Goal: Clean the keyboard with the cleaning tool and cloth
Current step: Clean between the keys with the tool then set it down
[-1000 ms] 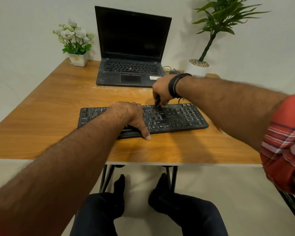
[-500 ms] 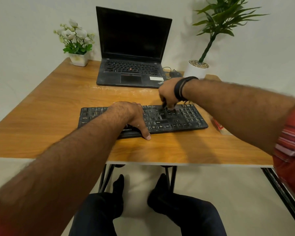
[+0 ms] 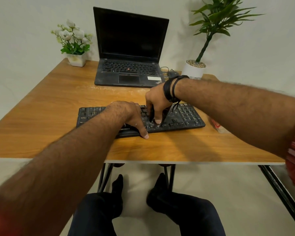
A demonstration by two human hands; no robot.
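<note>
A dusty black keyboard (image 3: 187, 116) lies across the middle of the wooden table (image 3: 49, 106). My left hand (image 3: 126, 113) rests flat on the keyboard's middle, its thumb reaching down over the front edge. My right hand (image 3: 156, 103) hovers over the keys just right of it and pinches a small dark cleaning tool (image 3: 151, 114), whose tip is down on the keys. Most of the tool is hidden by my fingers. No cloth is in view.
An open black laptop (image 3: 129, 72) stands behind the keyboard. A white flower pot (image 3: 76, 59) is at the back left, a potted green plant (image 3: 194, 68) at the back right. A small red-and-white object (image 3: 217, 126) lies right of the keyboard.
My right hand with the tool has moved left and toward me, down to the lower key rows. My left hand has stayed in place.
</note>
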